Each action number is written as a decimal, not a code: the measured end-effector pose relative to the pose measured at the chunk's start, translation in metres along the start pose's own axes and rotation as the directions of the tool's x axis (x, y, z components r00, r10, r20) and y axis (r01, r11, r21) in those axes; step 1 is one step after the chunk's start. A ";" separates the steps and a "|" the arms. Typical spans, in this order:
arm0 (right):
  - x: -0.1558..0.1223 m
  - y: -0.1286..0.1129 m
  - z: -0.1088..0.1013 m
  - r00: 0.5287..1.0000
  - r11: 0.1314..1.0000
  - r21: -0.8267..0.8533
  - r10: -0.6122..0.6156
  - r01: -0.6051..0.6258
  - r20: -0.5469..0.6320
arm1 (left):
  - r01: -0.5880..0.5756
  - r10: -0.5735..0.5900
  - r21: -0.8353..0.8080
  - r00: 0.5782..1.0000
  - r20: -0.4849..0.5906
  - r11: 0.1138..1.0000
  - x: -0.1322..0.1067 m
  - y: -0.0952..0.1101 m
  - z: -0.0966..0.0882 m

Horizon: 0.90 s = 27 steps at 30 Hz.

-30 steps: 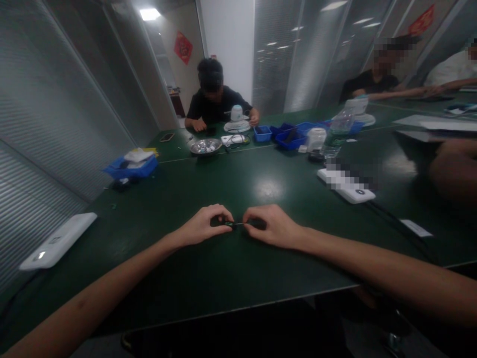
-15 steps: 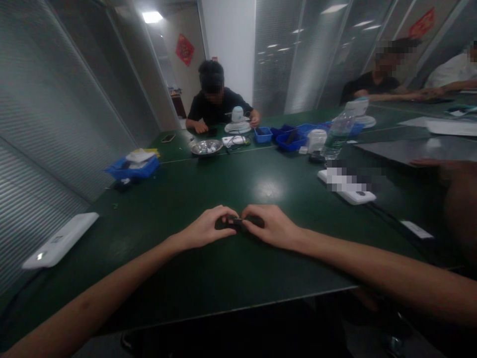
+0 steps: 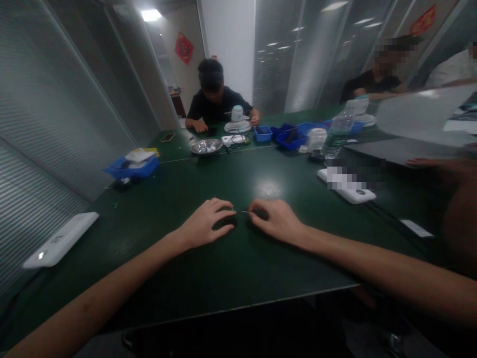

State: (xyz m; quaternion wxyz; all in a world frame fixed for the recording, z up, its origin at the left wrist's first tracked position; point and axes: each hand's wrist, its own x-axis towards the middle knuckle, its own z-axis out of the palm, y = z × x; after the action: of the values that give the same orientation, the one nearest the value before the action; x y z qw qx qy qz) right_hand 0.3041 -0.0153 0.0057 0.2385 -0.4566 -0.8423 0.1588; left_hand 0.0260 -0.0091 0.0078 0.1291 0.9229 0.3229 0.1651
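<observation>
Over the green bench [image 3: 238, 273], a thin pale piece [image 3: 245, 212] is pinched by the right hand [image 3: 278, 220], pointed toward the left hand [image 3: 208, 223], whose grip cannot be told; both hands should be kept steady and level.

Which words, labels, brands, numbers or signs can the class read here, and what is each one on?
None can be read with certainty:
Red diamond sign: dark marking, too blurred.
Red sign at upper right: blurred.
Clear bottle: greenish label, unreadable.
White card: faint marks, too small.
Left white device: dark mark, unreadable.
Right white device: round dark mark, unreadable.
</observation>
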 end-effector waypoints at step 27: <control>-0.002 -0.002 -0.002 1.000 1.000 0.011 -0.012 0.012 0.029 | 0.676 -0.532 0.302 0.724 -0.438 0.672 -0.121 -0.199 -0.090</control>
State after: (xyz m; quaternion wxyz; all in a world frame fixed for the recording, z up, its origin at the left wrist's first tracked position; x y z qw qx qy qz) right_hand 0.3044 -0.0176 0.0079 0.2298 -0.4478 -0.8476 0.1684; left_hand -0.2081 0.0768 -0.0054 -0.0888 0.7258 0.6584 0.1787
